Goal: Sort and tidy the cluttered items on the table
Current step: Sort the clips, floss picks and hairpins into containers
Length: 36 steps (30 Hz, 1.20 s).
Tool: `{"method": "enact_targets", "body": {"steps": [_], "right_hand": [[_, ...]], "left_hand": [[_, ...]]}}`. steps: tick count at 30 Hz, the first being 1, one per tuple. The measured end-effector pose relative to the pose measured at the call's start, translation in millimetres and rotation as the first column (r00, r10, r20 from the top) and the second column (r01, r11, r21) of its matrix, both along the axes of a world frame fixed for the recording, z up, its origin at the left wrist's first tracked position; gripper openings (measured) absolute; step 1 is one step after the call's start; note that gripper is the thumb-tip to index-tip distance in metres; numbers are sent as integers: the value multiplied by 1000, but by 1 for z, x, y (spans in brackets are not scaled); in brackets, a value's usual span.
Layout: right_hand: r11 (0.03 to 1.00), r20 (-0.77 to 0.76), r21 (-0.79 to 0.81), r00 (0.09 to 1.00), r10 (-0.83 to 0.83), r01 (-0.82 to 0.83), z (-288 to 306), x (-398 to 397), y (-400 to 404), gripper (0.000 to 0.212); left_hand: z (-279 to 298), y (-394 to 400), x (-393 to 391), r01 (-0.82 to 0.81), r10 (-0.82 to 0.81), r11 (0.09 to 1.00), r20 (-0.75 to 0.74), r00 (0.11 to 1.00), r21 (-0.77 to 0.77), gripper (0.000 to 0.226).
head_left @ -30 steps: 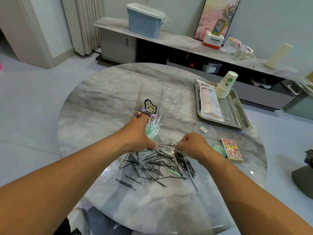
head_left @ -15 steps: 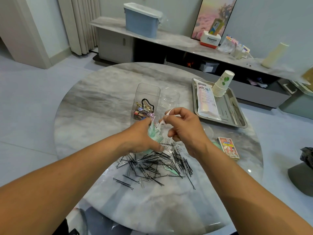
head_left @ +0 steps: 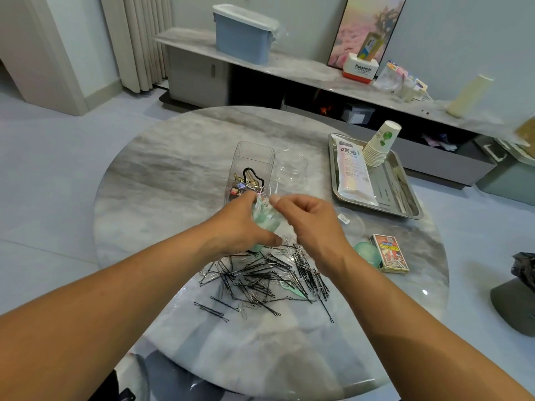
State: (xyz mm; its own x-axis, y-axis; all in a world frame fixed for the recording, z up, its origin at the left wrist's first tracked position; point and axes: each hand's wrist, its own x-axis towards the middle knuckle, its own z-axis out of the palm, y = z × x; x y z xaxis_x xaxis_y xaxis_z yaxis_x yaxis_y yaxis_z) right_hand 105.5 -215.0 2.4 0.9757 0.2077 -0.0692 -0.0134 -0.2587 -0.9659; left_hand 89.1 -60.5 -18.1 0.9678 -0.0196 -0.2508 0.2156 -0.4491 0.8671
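Note:
A heap of black hairpins and silver paper clips [head_left: 266,277] lies on the round marble table [head_left: 162,180]. Above its far edge my left hand [head_left: 241,227] grips a bunch of mint-green and white plastic picks [head_left: 265,217]. My right hand [head_left: 304,219] meets that bunch from the right, its thumb and forefinger pinching a white pick at the top. One green pick [head_left: 291,289] lies among the pins. Behind my hands stands a clear square box [head_left: 254,157] holding hair clips and a black clip.
A clear round tub [head_left: 292,164] sits beside the box. A steel tray [head_left: 405,198] at the right carries a white packet [head_left: 354,170] and stacked paper cups [head_left: 380,147]. A clear lid [head_left: 351,222], a green round piece [head_left: 366,251] and a small card box [head_left: 390,253] lie near my right wrist.
My right hand rose from the pin heap with a white pick and brought it to the bunch in my left hand, which lifted slightly.

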Motion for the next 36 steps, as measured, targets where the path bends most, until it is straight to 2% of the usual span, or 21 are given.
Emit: {"method": "enact_targets", "body": {"steps": [2,4,5,7,9,11,16,18,21,23,27,30,32,34,36], "right_hand": [[987,76,-151,996,-42,53,-2,9,-13,23],[896,11,-438,996,83,-70,-7,13,-28,18],[794,-86,-581,983,161,-181,-13,13,-35,16],[563,-268,-748,936,227,-350,-26,6,-43,15],[395,-314,-838,924,217,-377,-39,0,-44,16],[291,-277,-897,936,217,-333,-48,-4,-42,16],[293,-206,-919,954,218,-266,-59,-5,-43,6],[292,-206,-918,952,227,-269,-60,-6,-44,10],[244,-220,-926,936,276,-290,-62,-6,-43,3],[228,-227,-926,927,299,-301,-63,-8,-41,9],[295,-224,-900,920,320,-322,-50,-2,-42,12],[422,-181,-848,923,340,-322,-26,7,-48,6],[576,-149,-754,936,319,-316,-11,8,-51,5],[779,-84,-569,961,264,-264,0,8,-49,5],[914,4,-365,981,193,-178,5,9,-46,6]], "left_hand": [[-3,3,1,-13,13,1000,0,1000,25,81],[-5,5,2,-16,17,998,-16,1000,55,92],[-6,6,2,-17,19,997,-27,999,73,97],[-6,7,2,-18,23,994,-44,999,107,104],[-6,7,2,-16,22,993,-53,998,119,106],[-5,8,2,-15,22,992,-58,998,124,106],[-4,10,0,-7,17,987,-64,998,160,105],[-5,11,-1,5,7,985,-68,998,174,103],[-5,11,-2,21,-6,981,-78,997,191,99],[-5,11,-4,29,-11,980,-91,996,199,94],[-6,11,-4,67,-43,958,-93,995,277,103],[-6,10,-4,91,-65,950,-93,994,300,106],[-8,8,-4,100,-74,951,-99,992,294,106],[-9,8,-4,110,-82,955,-112,990,275,102],[-11,6,-4,121,-95,962,-117,989,245,95]]}}
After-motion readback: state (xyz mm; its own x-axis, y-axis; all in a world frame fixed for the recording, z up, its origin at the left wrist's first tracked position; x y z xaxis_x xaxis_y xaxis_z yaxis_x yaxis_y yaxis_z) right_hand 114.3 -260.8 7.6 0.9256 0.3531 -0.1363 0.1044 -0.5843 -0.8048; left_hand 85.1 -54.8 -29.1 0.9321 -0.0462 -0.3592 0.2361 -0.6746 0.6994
